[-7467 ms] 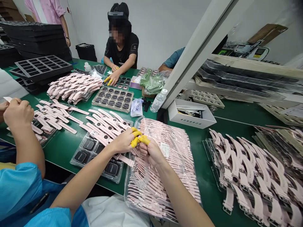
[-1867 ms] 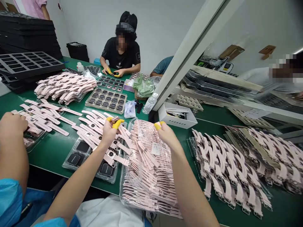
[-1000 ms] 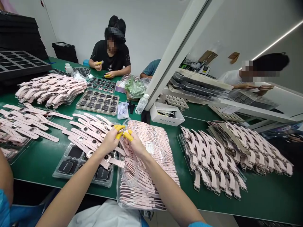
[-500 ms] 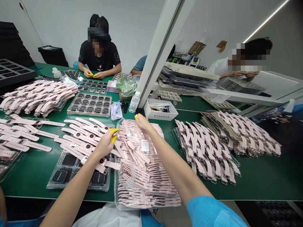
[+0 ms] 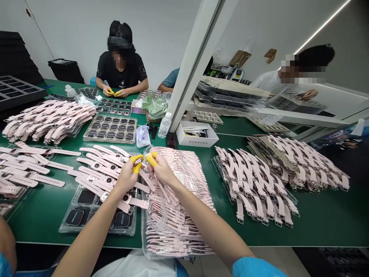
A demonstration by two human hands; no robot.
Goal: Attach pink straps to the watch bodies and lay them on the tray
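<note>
My left hand (image 5: 129, 174), with yellow finger covers, is closed around a small silvery piece (image 5: 138, 161) whose kind I cannot make out. Just to its right, my right hand (image 5: 160, 169), also in yellow covers, pinches the edge of a clear plastic bag (image 5: 148, 149). The bag is full of pale pink watch straps (image 5: 196, 192) laid in dense rows. Beneath my left wrist, pink-strapped smartwatches (image 5: 111, 167) lie fanned over a clear tray with black squares (image 5: 75, 216).
More strapped watches are stacked at left (image 5: 49, 119) and right (image 5: 256, 184). Behind stand a tray of watch faces (image 5: 111, 129), a water bottle (image 5: 164, 125) and a white box (image 5: 197, 134). A slanted frame post (image 5: 191, 65) rises ahead. A co-worker (image 5: 121, 69) sits across the table.
My right hand has come left and down from the bag's far edge to beside my left hand. A black object by the white box is now uncovered. My left hand stays nearly in place.
</note>
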